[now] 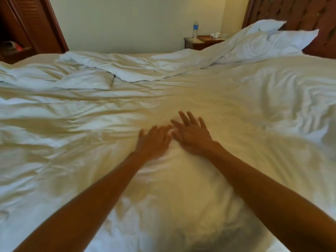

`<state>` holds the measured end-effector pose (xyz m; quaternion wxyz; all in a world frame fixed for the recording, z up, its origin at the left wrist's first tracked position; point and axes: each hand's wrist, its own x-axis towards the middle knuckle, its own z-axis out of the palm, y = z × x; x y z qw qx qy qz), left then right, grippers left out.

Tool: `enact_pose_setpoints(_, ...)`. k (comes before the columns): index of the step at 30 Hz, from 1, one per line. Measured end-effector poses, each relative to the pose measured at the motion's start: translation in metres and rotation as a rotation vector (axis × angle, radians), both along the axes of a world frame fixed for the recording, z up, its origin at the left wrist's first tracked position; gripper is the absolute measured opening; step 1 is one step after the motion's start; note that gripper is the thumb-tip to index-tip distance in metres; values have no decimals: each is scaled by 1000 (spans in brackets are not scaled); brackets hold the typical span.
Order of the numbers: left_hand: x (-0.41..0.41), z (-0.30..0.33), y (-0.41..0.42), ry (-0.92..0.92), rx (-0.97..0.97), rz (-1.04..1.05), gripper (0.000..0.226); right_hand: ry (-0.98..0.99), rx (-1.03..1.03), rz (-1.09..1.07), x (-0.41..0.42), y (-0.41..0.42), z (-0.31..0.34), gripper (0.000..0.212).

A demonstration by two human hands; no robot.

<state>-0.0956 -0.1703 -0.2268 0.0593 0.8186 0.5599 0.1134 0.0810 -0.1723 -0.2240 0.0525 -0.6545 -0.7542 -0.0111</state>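
A white duvet [236,99] covers the bed, wrinkled all over and bunched in folds at the far left. Both my arms reach out over its middle. My left hand [154,140] lies flat on the cloth with fingers straight. Right beside it, my right hand [192,135] rests palm down with fingers spread, the two hands nearly touching. Both are a little blurred. Neither hand holds anything.
Two white pillows [269,40] lean against the dark headboard [309,13] at the far right. A wooden nightstand [192,42] behind the bed carries a water bottle [195,29] and a wooden tray. A brown louvred door [27,19] stands at the far left.
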Motion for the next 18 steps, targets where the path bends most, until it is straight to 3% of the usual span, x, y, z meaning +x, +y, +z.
enact_pose_setpoints(4, -69, -28, 33, 135, 97, 237, 60, -52, -65, -330, 118, 6, -9, 58)
enact_pose_setpoints(7, -103, -10, 55, 123, -183, 414, 66, -12, -174, -528, 159, -1, 10, 65)
enact_pose_setpoints(9, -81, -1, 38, 99, -241, 406, 65, 6, -159, -447, 116, -23, 8, 69)
enact_pose_setpoints(11, -49, -1, -14, 109, -231, 256, 63, 42, -172, -260, 45, -74, 2, 69)
enact_pose_setpoints(13, -41, -11, -88, 154, -74, 74, 64, 34, -127, -56, -8, -142, -9, 68)
enact_pose_setpoints(15, -59, -22, -167, 154, 177, -61, 66, 17, 83, 124, -30, -215, -26, 67)
enact_pose_setpoints(18, -98, -78, -245, 224, 448, -207, 68, -46, 283, 394, -25, -286, -100, 65)
